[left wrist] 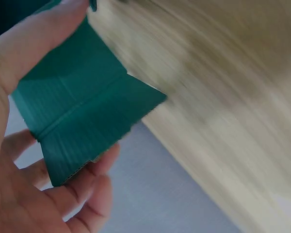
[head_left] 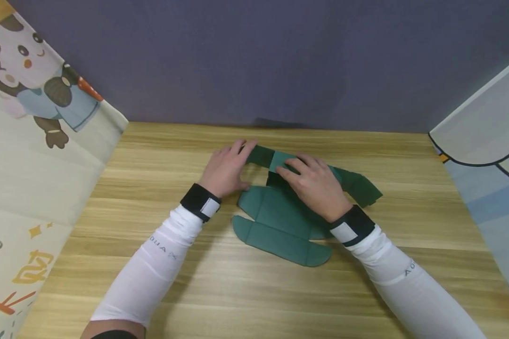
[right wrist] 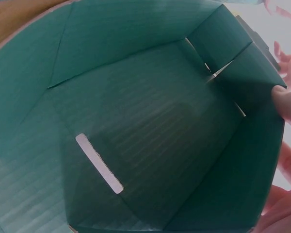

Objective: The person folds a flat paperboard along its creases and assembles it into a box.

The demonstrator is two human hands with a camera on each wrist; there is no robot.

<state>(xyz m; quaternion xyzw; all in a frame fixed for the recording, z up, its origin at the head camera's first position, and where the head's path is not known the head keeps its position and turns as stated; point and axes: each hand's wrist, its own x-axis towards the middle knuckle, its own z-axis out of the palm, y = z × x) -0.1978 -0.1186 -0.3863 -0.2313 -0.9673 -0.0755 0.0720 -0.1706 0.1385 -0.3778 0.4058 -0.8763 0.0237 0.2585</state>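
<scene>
Green cardboard box [head_left: 275,221], partly folded on a wooden table [head_left: 237,301], 1 slot [right wrist: 99,163] through a panel, left hand [head_left: 225,170] pinching an end flap [left wrist: 92,128], right hand [head_left: 318,188] gripping a wall [right wrist: 250,73] by its edge

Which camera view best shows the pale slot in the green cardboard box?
The right wrist view: the slot lies there large and wholly uncovered. The head view shows the green cardboard box, partly under the right hand, but no slot; the left wrist view, a creased flap without it.
</scene>
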